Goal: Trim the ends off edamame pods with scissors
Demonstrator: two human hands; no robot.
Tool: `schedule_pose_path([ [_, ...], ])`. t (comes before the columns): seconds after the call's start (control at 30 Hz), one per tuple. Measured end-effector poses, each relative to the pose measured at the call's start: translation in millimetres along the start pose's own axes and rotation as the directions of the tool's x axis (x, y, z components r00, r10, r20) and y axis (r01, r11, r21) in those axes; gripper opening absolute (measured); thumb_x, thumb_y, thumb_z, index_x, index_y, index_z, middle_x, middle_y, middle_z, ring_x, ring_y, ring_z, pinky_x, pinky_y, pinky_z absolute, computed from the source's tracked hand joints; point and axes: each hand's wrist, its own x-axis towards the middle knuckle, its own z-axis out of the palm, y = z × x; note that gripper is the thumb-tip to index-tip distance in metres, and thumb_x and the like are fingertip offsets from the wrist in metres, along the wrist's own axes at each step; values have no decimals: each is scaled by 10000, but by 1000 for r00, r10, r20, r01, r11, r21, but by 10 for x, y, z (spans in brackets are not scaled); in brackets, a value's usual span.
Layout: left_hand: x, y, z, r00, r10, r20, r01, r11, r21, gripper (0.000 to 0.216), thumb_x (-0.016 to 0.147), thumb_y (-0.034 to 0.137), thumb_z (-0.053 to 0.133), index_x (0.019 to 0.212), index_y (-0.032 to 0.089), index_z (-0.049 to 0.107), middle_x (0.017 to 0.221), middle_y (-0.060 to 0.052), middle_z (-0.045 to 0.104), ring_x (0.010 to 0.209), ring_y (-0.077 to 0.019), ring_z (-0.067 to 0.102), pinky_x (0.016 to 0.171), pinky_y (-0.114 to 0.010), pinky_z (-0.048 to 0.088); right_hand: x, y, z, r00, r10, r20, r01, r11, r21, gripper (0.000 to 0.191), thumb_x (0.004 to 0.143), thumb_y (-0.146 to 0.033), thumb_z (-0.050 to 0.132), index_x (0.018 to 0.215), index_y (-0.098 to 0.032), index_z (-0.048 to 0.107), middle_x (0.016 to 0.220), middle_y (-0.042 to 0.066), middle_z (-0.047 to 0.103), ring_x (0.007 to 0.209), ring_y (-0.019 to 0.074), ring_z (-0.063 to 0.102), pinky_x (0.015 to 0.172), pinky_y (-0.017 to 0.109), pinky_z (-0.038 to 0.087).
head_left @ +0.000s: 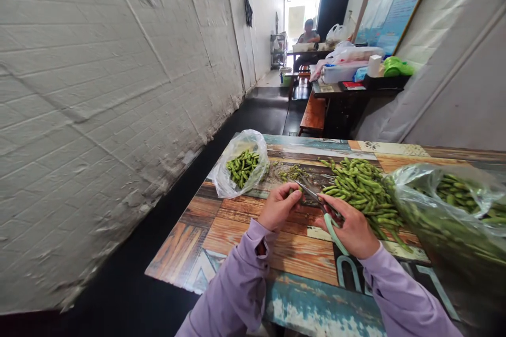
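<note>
My right hand [351,226] grips a pair of scissors [332,227] with pale green handles, blades pointing left and away from me. Close to the blade tips, my left hand [279,204] pinches a green soybean pod [297,190], mostly hidden by the fingers. Just beyond both hands lie small trimmed bits [292,172] of pod. A loose heap of pods [361,184] spreads to the right of them. On the left, an open clear plastic bag [223,179] holds more pods [243,167].
A large clear bag [419,179] full of pods stands at the table's right side. Beyond the patterned wooden table [237,226] are a bench [313,113] and a second table with boxes and bags. A person [308,34] sits far back. A white wall [98,116] runs along the left.
</note>
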Motion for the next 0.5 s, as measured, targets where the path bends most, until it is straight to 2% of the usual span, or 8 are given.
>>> schedule_pose_path([
  [0.1,5,-8,0,997,64,37,-68,991,114,308,756,437,630,757,130,605,684,-5,548,568,-74,446,533,-191,354,-2,-15,-4,1000,-1,18,1,1000,11,454,772,-372,607,1206,-246,561,1093,66,645,935,207,632,820,325,529],
  [0.23,-2,0,18,988,140,66,-151,965,213,275,796,406,586,768,134,616,691,-10,546,609,-93,450,576,-206,371,8,-23,-27,999,-3,36,2,1000,22,489,761,-374,620,1223,-230,550,1088,73,639,910,202,628,823,327,524],
  [0.5,-6,-6,17,986,153,73,-168,937,307,274,803,403,570,795,138,636,702,-21,553,636,-112,454,581,-212,362,1,-13,-22,998,-12,59,9,999,52,494,761,-360,620,1235,-238,551,1035,63,657,846,190,633,776,316,531],
])
